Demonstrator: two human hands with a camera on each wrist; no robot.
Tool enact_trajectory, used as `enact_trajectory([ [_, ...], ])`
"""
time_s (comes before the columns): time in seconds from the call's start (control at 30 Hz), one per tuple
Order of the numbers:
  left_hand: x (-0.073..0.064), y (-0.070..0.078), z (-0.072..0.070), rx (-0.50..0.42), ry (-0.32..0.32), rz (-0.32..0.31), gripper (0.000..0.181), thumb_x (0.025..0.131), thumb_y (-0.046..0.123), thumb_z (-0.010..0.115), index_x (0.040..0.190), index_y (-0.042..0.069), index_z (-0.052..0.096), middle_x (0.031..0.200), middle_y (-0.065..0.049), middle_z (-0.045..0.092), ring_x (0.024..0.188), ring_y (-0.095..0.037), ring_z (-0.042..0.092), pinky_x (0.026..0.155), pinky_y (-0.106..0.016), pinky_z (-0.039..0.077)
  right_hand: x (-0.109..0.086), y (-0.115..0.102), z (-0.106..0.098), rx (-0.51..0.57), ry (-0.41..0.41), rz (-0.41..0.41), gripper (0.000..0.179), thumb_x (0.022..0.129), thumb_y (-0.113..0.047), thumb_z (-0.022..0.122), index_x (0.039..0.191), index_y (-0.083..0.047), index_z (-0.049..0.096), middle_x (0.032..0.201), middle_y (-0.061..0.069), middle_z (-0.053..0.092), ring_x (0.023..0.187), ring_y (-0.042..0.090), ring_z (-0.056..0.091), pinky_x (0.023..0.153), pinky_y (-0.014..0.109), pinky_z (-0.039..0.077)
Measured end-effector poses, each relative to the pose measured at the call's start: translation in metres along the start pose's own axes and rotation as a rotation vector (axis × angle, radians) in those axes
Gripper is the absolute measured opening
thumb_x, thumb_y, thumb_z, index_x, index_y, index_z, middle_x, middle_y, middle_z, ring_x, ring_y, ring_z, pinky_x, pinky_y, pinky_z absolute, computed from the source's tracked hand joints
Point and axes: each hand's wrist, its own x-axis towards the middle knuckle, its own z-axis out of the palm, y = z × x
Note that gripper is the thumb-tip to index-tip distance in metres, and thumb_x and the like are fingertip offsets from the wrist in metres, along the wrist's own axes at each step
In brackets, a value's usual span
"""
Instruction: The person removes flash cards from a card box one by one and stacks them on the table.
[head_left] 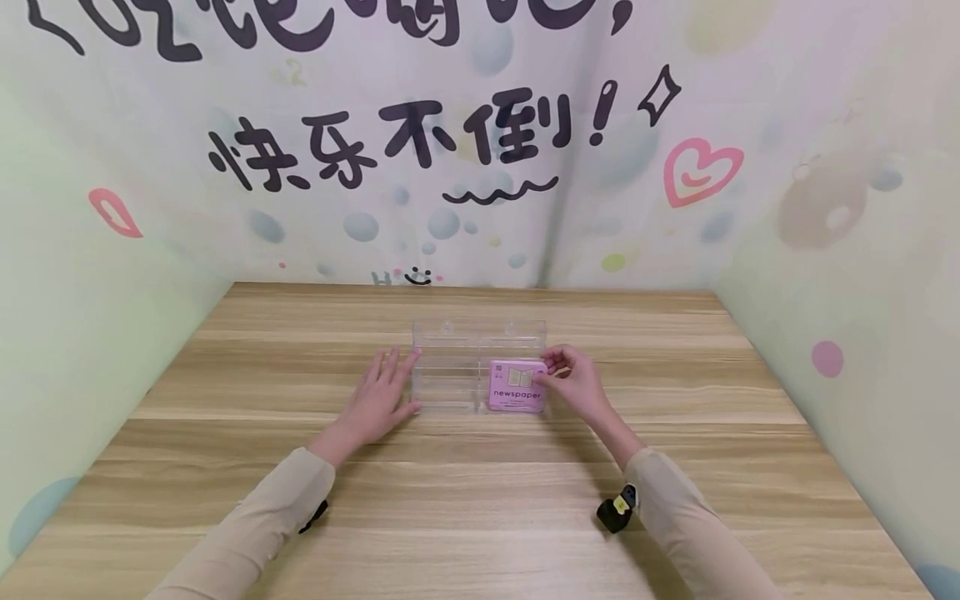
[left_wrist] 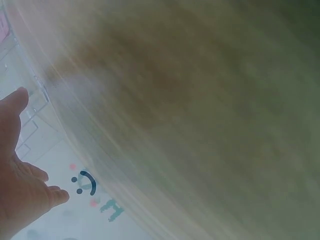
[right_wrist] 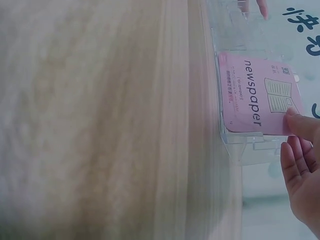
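A clear plastic holder (head_left: 447, 385) with tiered compartments stands on the table. In its front right compartment sits a pink card (head_left: 517, 400) printed "newspaper" with a drawing of an open book; in the right wrist view the card (right_wrist: 240, 95) stands behind the clear front lip. My right hand (head_left: 579, 390) pinches the card's upper right edge, thumb on the printed face and fingers curled behind. On the other side, my left hand (head_left: 375, 402) steadies the holder's left side with spread, relaxed fingers. The left wrist view shows that hand (left_wrist: 20, 175) beside the clear plastic.
The wooden table (head_left: 465, 492) runs back to a white wall cloth (head_left: 480, 233) with black lettering and coloured dots. Pale side walls (head_left: 840, 292) flank it. Black wrist cameras (head_left: 617, 510) hang below both beige sleeves (head_left: 697, 517).
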Motion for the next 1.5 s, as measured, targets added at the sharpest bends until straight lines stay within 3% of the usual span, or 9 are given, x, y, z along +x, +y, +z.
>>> enact_trajectory([
  [0.37,0.000,0.001,-0.002,0.002,-0.018,-0.010,0.081,0.087,0.034,0.059,0.146,0.014,0.008,0.145,-0.030,0.012,0.130,-0.051,0.011,0.104,-0.059,0.015,0.004,0.009,-0.001,-0.050,0.003,-0.014,0.018,0.074,-0.001,0.072,0.089,0.006,0.063,0.082,0.016,0.063,0.071,0.014,0.056,0.063,0.019,0.049],
  [0.63,0.000,0.001,-0.001,0.002,-0.006,-0.013,0.081,0.086,0.034,0.060,0.146,0.013,0.010,0.144,-0.030,0.014,0.130,-0.051,0.013,0.102,-0.060,0.018,0.005,0.007,-0.004,-0.026,-0.002,-0.024,0.016,0.078,-0.002,0.069,0.090,0.007,0.063,0.083,0.019,0.064,0.073,0.021,0.058,0.062,0.019,0.048],
  [1.0,0.000,0.003,-0.003,-0.015,-0.008,-0.012,0.080,0.086,0.033,0.061,0.145,0.012,0.011,0.144,-0.031,0.015,0.130,-0.051,0.012,0.103,-0.059,0.016,0.006,0.002,-0.012,-0.051,-0.019,-0.002,0.013,0.081,-0.008,0.067,0.088,0.002,0.064,0.082,0.014,0.065,0.072,0.015,0.058,0.064,0.022,0.049],
  [1.23,-0.001,0.002,0.000,-0.040,0.005,-0.002,0.080,0.086,0.031,0.061,0.145,0.011,0.011,0.143,-0.033,0.015,0.129,-0.052,0.011,0.104,-0.059,0.013,0.007,-0.001,-0.016,-0.026,-0.024,-0.032,0.013,0.082,-0.007,0.066,0.088,0.004,0.063,0.081,0.015,0.064,0.070,0.012,0.057,0.062,0.021,0.049],
  [1.5,-0.001,0.002,-0.001,-0.040,0.003,-0.005,0.080,0.087,0.032,0.060,0.145,0.011,0.011,0.143,-0.032,0.015,0.129,-0.052,0.011,0.104,-0.059,0.013,-0.004,-0.046,-0.022,-0.021,-0.028,-0.059,0.010,0.082,0.002,0.063,0.087,0.011,0.061,0.082,0.022,0.063,0.071,0.017,0.056,0.062,0.018,0.047],
])
